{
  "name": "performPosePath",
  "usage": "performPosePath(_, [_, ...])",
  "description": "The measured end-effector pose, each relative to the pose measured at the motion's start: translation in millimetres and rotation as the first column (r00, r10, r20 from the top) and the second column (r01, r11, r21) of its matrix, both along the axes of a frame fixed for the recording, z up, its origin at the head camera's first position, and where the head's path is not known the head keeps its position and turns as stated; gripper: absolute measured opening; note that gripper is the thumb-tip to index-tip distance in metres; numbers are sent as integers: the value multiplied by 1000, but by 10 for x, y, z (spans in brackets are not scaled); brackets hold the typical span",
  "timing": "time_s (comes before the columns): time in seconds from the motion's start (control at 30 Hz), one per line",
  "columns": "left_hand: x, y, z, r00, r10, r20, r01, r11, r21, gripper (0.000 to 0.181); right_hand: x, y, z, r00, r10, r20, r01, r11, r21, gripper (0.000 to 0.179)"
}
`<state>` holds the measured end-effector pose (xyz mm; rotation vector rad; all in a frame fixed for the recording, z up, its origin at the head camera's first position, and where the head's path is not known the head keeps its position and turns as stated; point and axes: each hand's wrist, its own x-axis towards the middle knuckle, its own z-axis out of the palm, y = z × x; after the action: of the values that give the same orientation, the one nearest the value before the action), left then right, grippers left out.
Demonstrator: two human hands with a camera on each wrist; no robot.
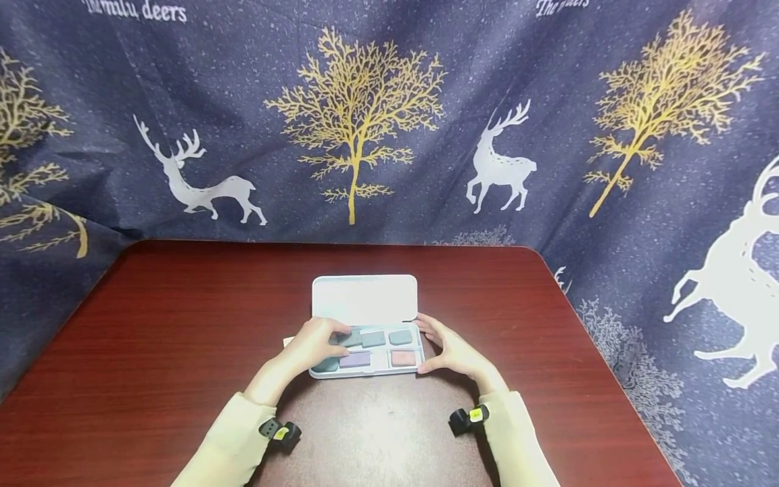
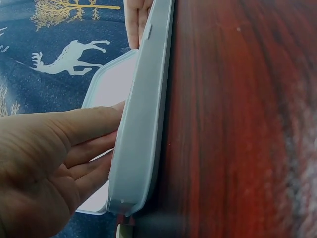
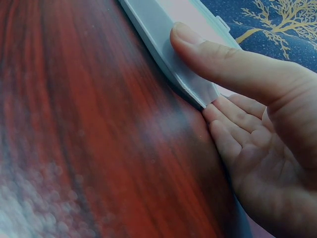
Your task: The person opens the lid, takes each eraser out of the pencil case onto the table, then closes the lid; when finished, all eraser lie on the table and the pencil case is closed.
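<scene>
A pale blue hinged case (image 1: 366,371) lies on the table with its white lid (image 1: 365,299) tipped back. Several coloured blocks sit in it, among them a purple block (image 1: 356,360) and a pink block (image 1: 403,358). My left hand (image 1: 309,348) reaches over the case's left end, thumb and forefinger on either side of a grey-blue block (image 1: 349,339). In the left wrist view, its fingertips are hidden behind the front wall. My right hand (image 1: 452,350) grips the right end, thumb (image 3: 185,37) at the front wall and the other fingers round the end.
A dark red wood table (image 1: 182,318) extends around the case, with a glare patch in front of it. A small pale item (image 1: 287,341) shows beside the left hand. Behind the table hangs a dark blue cloth (image 1: 389,135) printed with deer and trees.
</scene>
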<state>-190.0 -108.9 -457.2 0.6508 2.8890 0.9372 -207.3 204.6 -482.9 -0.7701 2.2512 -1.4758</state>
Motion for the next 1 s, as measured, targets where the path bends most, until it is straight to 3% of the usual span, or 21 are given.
performPosePath(0.37, [17,13,-2,1000,-15,17,14,999,29,29,-1,1,-4,1000,1,3,-1,1000,-5,101])
performPosePath(0.8, [33,33,45,999,15,42,-14,1000,-22,31,3,3,-14,1000,5,13,-4,1000,-18,101])
performPosePath(1.0, [34,28,28,999,6,35,-6,1000,3,30,11,2,-10,1000,6,13,-6,1000,-19,101])
